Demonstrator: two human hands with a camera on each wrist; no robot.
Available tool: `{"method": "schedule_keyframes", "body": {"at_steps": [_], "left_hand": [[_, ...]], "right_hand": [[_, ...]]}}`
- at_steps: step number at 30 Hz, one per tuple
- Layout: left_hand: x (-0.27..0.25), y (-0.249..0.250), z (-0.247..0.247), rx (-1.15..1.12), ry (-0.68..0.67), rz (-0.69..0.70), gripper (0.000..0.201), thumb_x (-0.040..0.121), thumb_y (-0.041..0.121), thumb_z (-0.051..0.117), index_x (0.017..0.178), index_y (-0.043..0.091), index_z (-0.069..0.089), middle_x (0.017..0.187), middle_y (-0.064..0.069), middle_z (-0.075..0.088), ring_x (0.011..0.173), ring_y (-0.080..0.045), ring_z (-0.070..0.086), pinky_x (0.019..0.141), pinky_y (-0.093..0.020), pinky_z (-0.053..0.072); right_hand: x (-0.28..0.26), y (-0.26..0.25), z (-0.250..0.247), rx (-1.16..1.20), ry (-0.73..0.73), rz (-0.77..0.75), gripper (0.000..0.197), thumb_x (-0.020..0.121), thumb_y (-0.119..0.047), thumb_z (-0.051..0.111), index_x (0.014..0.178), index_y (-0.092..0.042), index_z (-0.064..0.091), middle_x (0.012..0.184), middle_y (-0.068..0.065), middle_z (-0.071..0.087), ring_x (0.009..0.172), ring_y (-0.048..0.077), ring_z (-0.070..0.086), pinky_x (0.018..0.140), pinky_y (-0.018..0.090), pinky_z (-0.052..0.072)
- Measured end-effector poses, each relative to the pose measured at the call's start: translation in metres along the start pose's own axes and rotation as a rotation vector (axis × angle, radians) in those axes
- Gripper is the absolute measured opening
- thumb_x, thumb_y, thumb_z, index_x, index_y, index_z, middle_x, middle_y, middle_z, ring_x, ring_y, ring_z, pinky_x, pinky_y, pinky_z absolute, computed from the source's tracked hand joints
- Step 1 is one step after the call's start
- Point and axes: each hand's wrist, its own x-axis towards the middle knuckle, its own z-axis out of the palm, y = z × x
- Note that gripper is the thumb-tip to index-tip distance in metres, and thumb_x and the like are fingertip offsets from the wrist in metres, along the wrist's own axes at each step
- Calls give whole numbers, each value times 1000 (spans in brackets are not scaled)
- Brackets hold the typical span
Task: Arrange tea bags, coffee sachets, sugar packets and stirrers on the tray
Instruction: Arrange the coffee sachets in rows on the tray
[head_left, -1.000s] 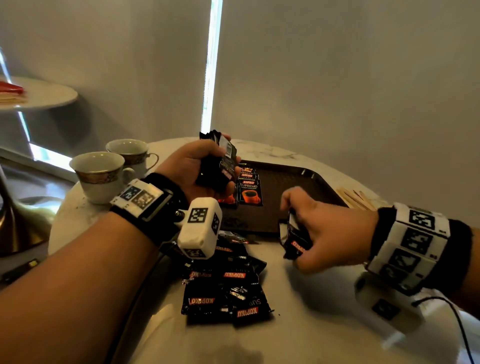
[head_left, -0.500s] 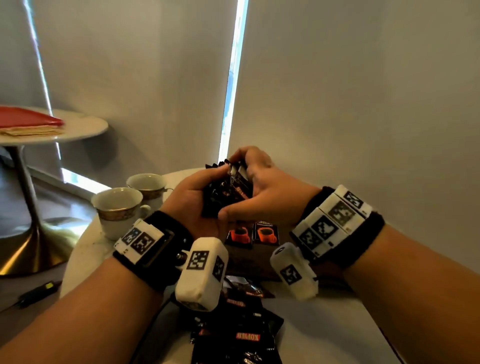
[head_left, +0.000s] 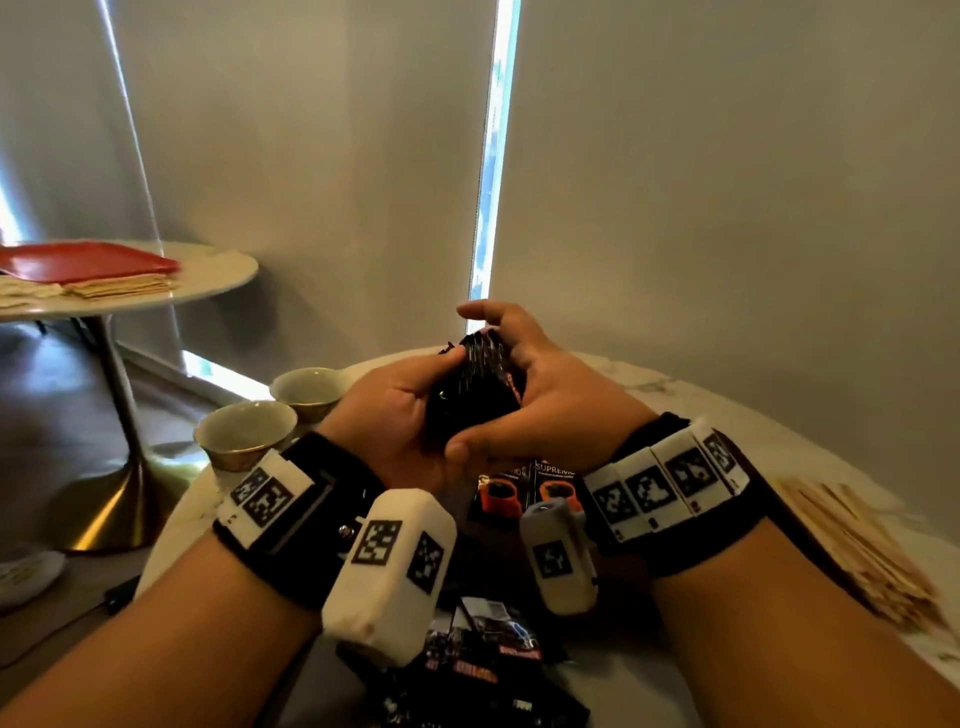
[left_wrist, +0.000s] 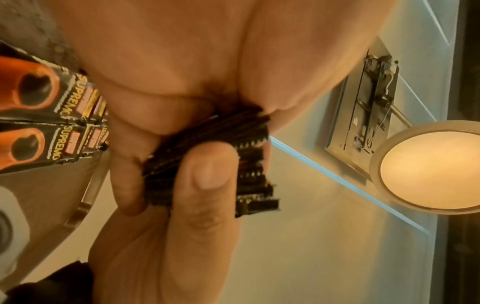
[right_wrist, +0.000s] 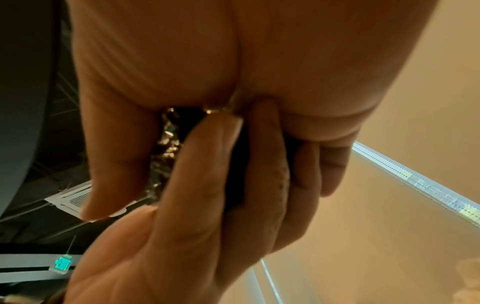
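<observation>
A stack of black coffee sachets (head_left: 475, 387) is held on edge between both hands, above the far part of the round table. My left hand (head_left: 395, 415) cups it from the left with the thumb on top. My right hand (head_left: 545, 395) grips it from the right, thumb underneath and index finger raised. The left wrist view shows the stack's serrated edges (left_wrist: 205, 131) pinched between fingers; the right wrist view shows its foil edge (right_wrist: 166, 156). Two orange-cup coffee sachets (head_left: 524, 491) lie on the brown tray (left_wrist: 44, 197) under my wrists. The rest of the tray is hidden.
A loose pile of black sachets (head_left: 483, 670) lies on the marble table near me. Wooden stirrers (head_left: 857, 551) lie at the right. Two cups (head_left: 244, 431) (head_left: 309, 387) stand at the left. A side table with red napkins (head_left: 88, 262) is further left.
My right hand left the table with sachets and joined the left hand. Both now hold one stack, raised higher. The head view has tilted up.
</observation>
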Motion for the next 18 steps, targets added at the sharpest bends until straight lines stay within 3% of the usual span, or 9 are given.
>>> {"method": "schedule_keyframes", "body": {"at_steps": [3, 5, 8, 10, 12, 15, 18], "left_hand": [[11, 10, 11, 109, -6, -37, 49, 102, 39, 36, 110, 7, 71, 93, -15, 74, 79, -30, 74, 69, -45, 63], [17, 19, 15, 139, -19, -54, 50, 95, 41, 42, 106, 4, 73, 98, -17, 72, 84, -33, 72, 83, -51, 58], [23, 23, 11, 168, 4, -65, 49, 90, 38, 44, 114, 4, 71, 108, -18, 69, 96, -34, 67, 101, -51, 45], [25, 14, 1, 143, -2, -58, 48, 93, 35, 44, 115, 6, 75, 110, -17, 71, 95, -33, 70, 96, -51, 51], [24, 4, -8, 113, -11, -61, 49, 93, 36, 46, 125, 6, 69, 111, -17, 71, 94, -33, 71, 89, -50, 55], [23, 4, -17, 99, -36, -80, 49, 91, 38, 50, 125, 8, 67, 107, -15, 71, 88, -32, 72, 81, -50, 59], [19, 5, -16, 93, -61, -103, 47, 82, 39, 57, 116, 8, 68, 101, -14, 69, 88, -32, 68, 85, -45, 54]], "right_hand": [[2, 3, -4, 27, 94, -57, 102, 67, -4, 89, 147, -31, 32, 114, 3, 61, 97, 11, 70, 85, 29, 58], [2, 5, -7, 34, 134, -69, 94, 71, 0, 84, 145, -29, 33, 110, 2, 63, 92, 9, 70, 80, 27, 58], [2, 7, -10, 7, 154, -52, 89, 73, -2, 83, 141, -32, 34, 109, 2, 62, 92, 14, 71, 79, 34, 61], [3, 9, -7, -3, 133, -48, 91, 71, -7, 83, 141, -33, 33, 109, 6, 62, 91, 19, 72, 79, 40, 62], [5, 12, -3, -37, 121, -53, 90, 69, -12, 82, 141, -34, 32, 107, 9, 63, 87, 22, 72, 78, 44, 62], [8, 17, 4, -28, 101, -35, 87, 74, -7, 79, 141, -32, 31, 108, 9, 63, 86, 20, 72, 76, 40, 62], [8, 15, 7, -133, 32, -14, 90, 73, -7, 79, 141, -37, 27, 110, 2, 62, 89, 15, 71, 75, 33, 62]]}}
